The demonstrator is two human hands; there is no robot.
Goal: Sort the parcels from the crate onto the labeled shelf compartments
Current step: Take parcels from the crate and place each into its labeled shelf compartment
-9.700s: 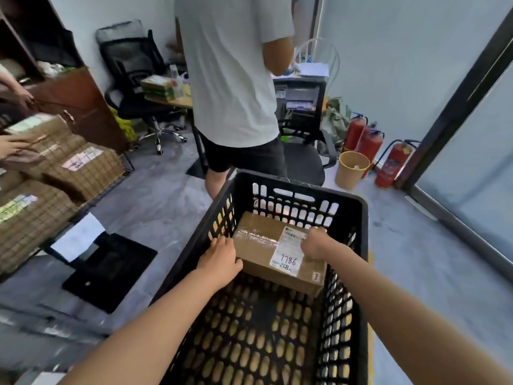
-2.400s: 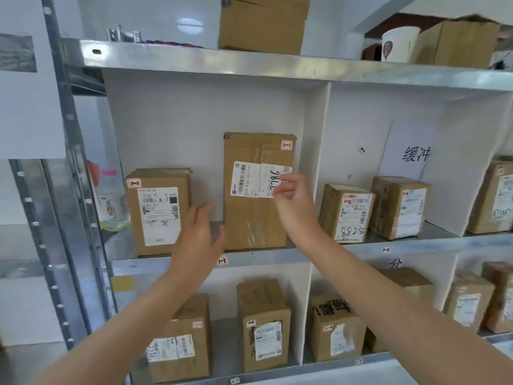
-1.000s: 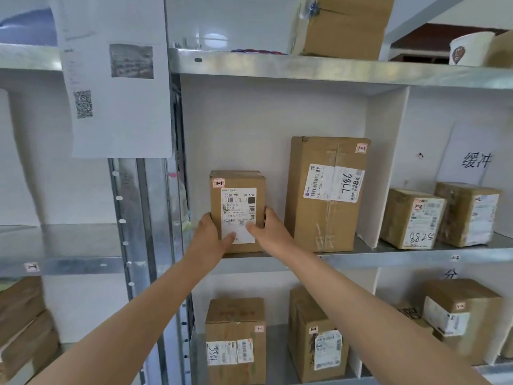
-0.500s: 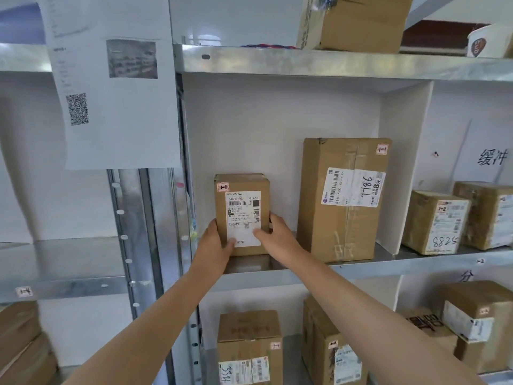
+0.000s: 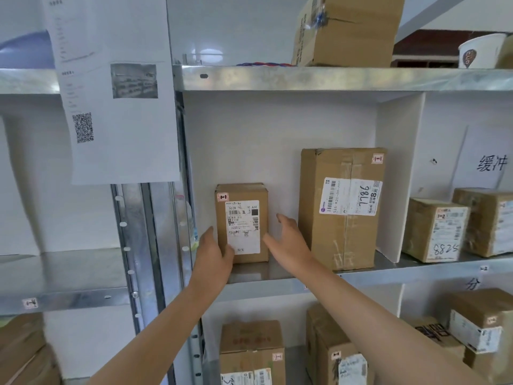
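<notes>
The metal shelf unit (image 5: 305, 78) is filling the frame, and a white divider (image 5: 399, 176) is closing off the middle compartment at centre. The tall parcel (image 5: 342, 209) is standing upright at the right of that compartment, against the divider.

The small parcel (image 5: 242, 222) is standing upright at the compartment's left, well apart from the tall one, with its printed label (image 5: 243, 226) facing out.

The left hand (image 5: 213, 257) is resting against the small parcel's lower left edge. Its fingers are lying straight and together along the side, and the thumb is touching the front near the bottom corner. The right hand (image 5: 288, 240) is hovering just beside the parcel's right side with its fingers spread and relaxed, holding nothing. Whether its thumb is brushing the cardboard cannot be told.

The parcel is looking like stiff taped cardboard, probably light for its bulk and not slippery. Being narrow and upright, it is likely tipping easily if pushed high. Any further squaring-up is best done low, with palms flat on the two opposite sides. A small red sticker (image 5: 222, 196) is sitting at its upper left corner.
</notes>
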